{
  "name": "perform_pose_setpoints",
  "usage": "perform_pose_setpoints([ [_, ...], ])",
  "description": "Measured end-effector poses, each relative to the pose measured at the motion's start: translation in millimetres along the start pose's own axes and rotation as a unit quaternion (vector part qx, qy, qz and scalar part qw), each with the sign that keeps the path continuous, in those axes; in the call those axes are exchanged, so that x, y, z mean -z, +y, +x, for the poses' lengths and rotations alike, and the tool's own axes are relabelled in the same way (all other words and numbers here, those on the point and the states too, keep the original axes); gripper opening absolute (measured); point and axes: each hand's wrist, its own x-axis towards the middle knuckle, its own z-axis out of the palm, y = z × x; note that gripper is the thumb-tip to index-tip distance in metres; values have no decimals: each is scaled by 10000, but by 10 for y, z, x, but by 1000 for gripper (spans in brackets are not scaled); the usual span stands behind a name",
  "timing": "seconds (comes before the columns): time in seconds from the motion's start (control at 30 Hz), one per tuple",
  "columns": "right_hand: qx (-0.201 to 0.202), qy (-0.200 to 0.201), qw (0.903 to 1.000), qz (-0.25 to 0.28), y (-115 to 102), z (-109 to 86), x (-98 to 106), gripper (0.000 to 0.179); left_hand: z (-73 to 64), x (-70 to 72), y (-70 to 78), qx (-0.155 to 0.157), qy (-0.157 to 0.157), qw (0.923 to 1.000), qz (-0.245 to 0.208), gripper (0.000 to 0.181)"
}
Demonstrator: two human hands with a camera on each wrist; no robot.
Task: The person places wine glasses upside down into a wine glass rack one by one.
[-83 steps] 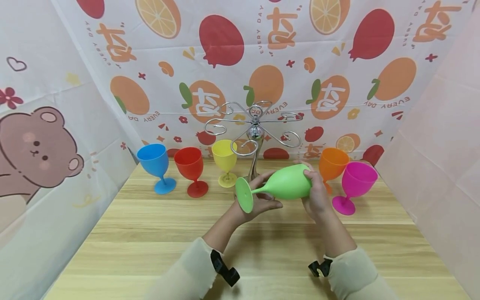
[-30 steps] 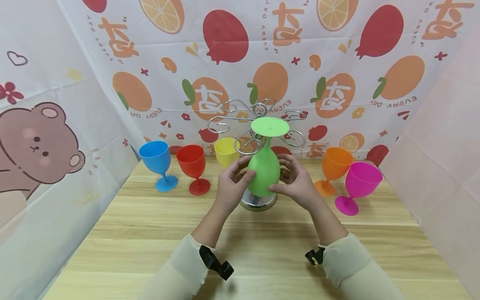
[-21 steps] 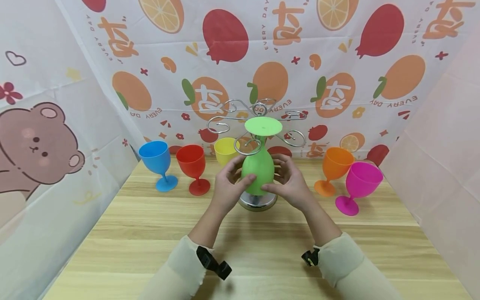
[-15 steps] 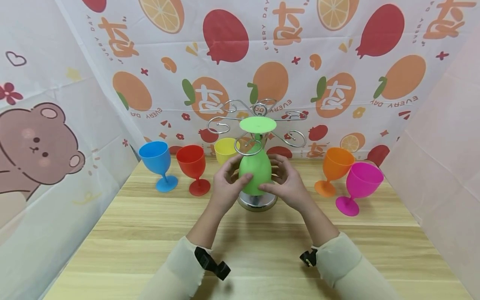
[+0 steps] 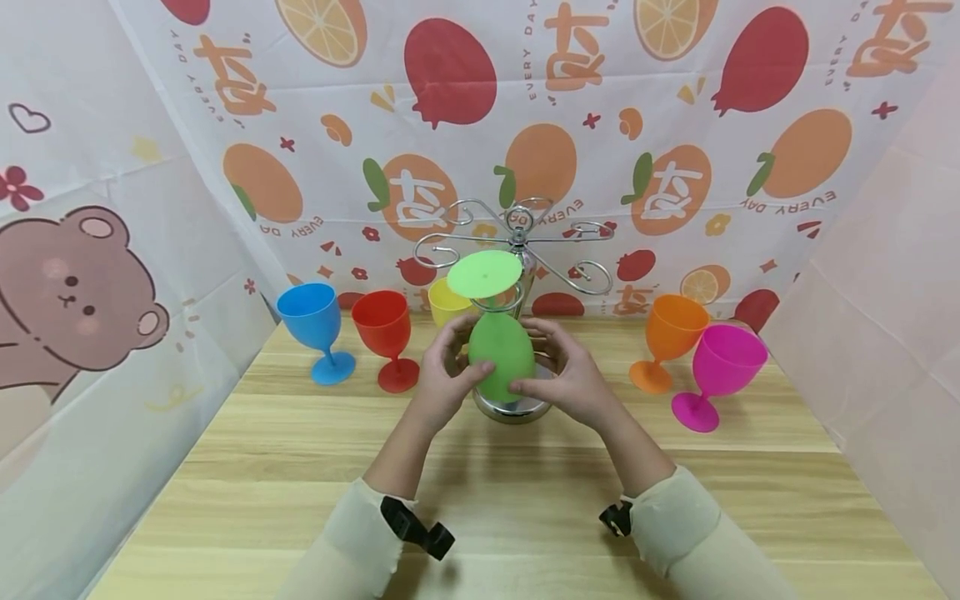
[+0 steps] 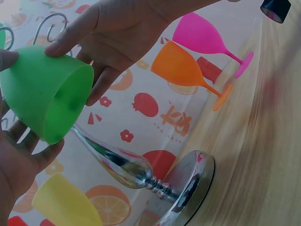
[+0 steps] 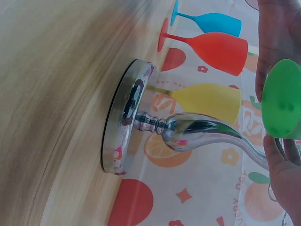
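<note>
Green goblet (image 5: 501,354) now lower, farther left, mouth-down by silver stand (image 7: 202,132), bowl (image 6: 40,92) in both hands' (image 5: 438,382) (image 5: 573,381) grasp.

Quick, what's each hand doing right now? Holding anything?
Left hand: closed around one side of the green goblet, which is upside down.
Right hand: closed around the same goblet's other side.

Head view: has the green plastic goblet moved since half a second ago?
Yes: against the curled-wire silver metal stand, the inverted green goblet has shifted left and lower in the picture.
</note>
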Motion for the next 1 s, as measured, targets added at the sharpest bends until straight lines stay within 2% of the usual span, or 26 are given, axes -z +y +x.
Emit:
perform_pose_setpoints([
  [0.43,-4,-146,9999,-63,36,-49,23,79,-31,-17,-15,-89,-155,9998,40,59],
  [0.77,-199,-109,9997,-113,77,-86,35,80,-17,-47,-42,43,-193,9997,165,59],
  [1.0,-404,-176,9990,114,98,-82,27,82,-9,-38,-64,166,-212,9991,326,58],
])
